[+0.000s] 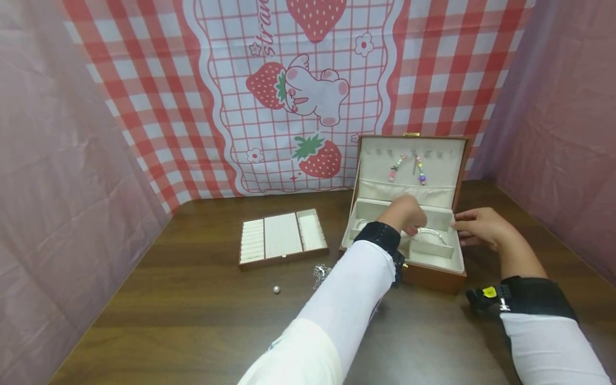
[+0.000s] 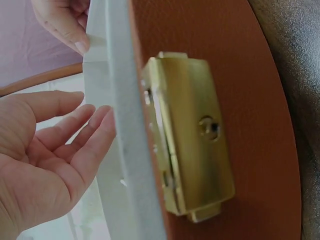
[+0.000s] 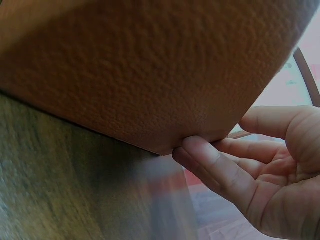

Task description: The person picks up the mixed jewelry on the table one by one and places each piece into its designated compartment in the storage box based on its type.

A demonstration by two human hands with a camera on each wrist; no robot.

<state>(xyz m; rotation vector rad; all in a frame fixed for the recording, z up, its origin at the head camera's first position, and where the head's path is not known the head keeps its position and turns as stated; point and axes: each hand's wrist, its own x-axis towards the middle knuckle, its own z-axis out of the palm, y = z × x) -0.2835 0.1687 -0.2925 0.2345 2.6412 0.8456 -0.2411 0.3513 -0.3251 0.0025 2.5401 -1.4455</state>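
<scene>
The left hand (image 1: 407, 213) reaches over the open box (image 1: 433, 276), its fingers loosely bent and its thumb apart from them. Its fingertips are close to a bangle (image 1: 437, 233) standing in the compartment just to their right; whether they touch it I cannot tell. The right hand (image 1: 483, 227) is clamped on the box's right wall near the back corner, its thumb over the rim and its fingers against the brown outside. The box thus lies under the left hand and just left of the right one, well apart from neither.

Another bangle (image 1: 361, 224) shows in part in the compartment to the left of the left hand. Beyond that hand stands the raised lid (image 1: 378, 167), with colored beads (image 1: 422, 176) hanging inside it. The left wrist view shows the brass clasp (image 2: 192, 135) on the box's front, to the near side of the left hand.

To the left of the left hand, a pale-lined tray (image 1: 283, 235) lies on the desk (image 1: 192, 315). A silver chain (image 1: 321, 272), partly hidden by the left sleeve (image 1: 346, 294), lies nearer the person than that hand, and a pearl (image 1: 276, 289) sits farther left. Beyond both hands hangs a red-and-white cloth (image 1: 308, 155).
</scene>
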